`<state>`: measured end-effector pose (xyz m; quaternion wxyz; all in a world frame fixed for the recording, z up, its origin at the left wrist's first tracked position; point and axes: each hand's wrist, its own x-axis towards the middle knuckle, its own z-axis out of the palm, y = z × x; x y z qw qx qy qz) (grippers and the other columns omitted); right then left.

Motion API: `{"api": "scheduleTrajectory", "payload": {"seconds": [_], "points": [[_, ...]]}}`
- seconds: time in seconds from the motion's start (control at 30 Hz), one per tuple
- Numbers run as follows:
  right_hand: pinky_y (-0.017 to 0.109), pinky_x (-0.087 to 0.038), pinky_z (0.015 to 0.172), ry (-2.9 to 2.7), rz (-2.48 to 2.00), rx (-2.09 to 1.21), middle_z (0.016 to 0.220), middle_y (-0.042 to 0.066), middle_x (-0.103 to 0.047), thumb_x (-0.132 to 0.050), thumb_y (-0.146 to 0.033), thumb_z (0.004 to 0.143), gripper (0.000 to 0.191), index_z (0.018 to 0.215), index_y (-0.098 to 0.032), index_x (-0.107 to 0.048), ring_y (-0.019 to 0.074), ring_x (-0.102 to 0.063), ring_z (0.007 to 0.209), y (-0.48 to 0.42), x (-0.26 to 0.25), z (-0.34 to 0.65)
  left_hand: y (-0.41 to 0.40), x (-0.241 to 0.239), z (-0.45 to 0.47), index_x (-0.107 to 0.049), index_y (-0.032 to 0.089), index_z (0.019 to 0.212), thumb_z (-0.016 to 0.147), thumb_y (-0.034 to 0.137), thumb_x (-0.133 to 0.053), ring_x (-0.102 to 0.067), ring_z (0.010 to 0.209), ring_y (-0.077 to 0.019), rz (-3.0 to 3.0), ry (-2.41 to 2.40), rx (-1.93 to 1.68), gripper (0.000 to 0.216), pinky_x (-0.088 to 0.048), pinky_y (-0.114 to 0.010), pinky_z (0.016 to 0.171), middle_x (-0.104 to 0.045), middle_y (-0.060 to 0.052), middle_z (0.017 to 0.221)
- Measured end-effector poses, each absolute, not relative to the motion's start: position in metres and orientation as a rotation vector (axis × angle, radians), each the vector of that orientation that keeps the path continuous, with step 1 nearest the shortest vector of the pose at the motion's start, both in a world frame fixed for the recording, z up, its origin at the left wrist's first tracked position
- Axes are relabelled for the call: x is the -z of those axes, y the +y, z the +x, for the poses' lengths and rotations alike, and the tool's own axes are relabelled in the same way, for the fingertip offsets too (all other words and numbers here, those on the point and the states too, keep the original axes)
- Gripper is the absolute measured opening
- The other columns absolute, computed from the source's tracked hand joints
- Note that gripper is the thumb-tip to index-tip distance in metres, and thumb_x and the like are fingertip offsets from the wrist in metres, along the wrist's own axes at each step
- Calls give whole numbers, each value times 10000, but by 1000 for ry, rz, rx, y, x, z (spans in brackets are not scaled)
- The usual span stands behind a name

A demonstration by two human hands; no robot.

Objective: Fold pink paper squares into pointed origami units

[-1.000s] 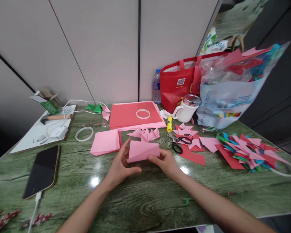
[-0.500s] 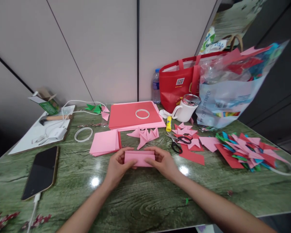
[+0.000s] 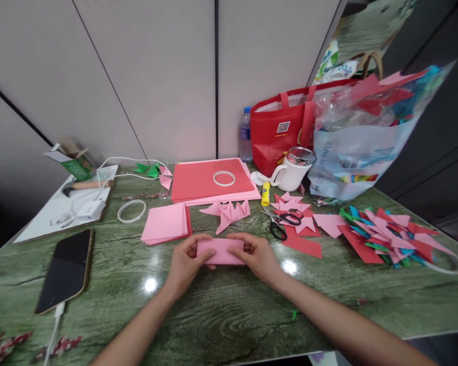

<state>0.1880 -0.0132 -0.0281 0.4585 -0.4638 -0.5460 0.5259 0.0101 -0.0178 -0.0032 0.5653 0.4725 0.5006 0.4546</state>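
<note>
A folded pink paper [image 3: 221, 251] is held between my two hands, just above the green marbled table [image 3: 213, 315]. My left hand [image 3: 189, 259] pinches its left end, thumb on the near face and fingers behind. At the right end my right hand [image 3: 255, 255] grips it the same way. Just beyond lie folded pink paper pieces [image 3: 229, 213]. A stack of pink paper squares [image 3: 165, 223] sits to the left of them, over some red sheets. Black-handled scissors [image 3: 282, 223] rest on red and pink paper at the right.
Large red sheets [image 3: 202, 180] with a white ring [image 3: 224, 178] lie at the back. A yellow glue stick [image 3: 265, 194], a white mug [image 3: 292, 173] and a red bag [image 3: 275, 132] stand right. A heap of folded papers [image 3: 393, 236] lies far right, a phone [image 3: 64, 272] left.
The paper's upper edge now lies folded level, where a separate strip showed along the top before. Both hands keep nearly the same place.
</note>
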Motion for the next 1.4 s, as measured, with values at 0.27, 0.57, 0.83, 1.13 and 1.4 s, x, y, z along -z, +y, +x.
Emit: {"api": "scheduleTrajectory", "payload": {"seconds": [0.27,0.57,0.83,1.13,1.4], "points": [[271,-466,586,-1371,-1178,-1254,841,25,-685,-683,-291,666,278,929,-202,-666,159,-598,654,-13,25,189,-17,7,10,-598,152,886,597,252,-732,-565,520,-118,1105,1172,-1073,334,-552,-258,457,-603,33,639],[258,-472,582,-1349,-1178,-1285,826,36,-689,-663,-310,676,243,878,-175,-668,156,-611,660,-13,25,188,-17,7,11,-600,143,901,573,251,-740,-566,527,-122,1057,1178,-1074,372,-554,-265,456,-618,31,631],[252,-474,577,-1421,-1190,-1227,827,38,-697,-645,-315,700,229,879,-177,-681,154,-612,657,-13,26,189,-18,10,11,-582,144,881,585,309,-723,-559,508,-131,1108,1226,-1018,367,-525,-272,434,-603,29,623],[261,-474,604,-1451,-1191,-1179,847,48,-699,-624,-298,717,196,857,-172,-680,169,-620,706,-10,29,191,-13,-31,-44,-559,136,1082,836,333,-450,-603,828,-243,2190,2051,-868,334,-470,-371,755,-619,-133,986],[254,-458,604,-1483,-1201,-1177,846,52,-694,-619,-291,718,209,873,-162,-675,166,-614,704,-12,27,190,-24,-53,-142,-322,35,1270,822,593,-247,-336,1143,-562,1129,2900,-97,720,-401,-583,637,-282,-421,1264]]}}
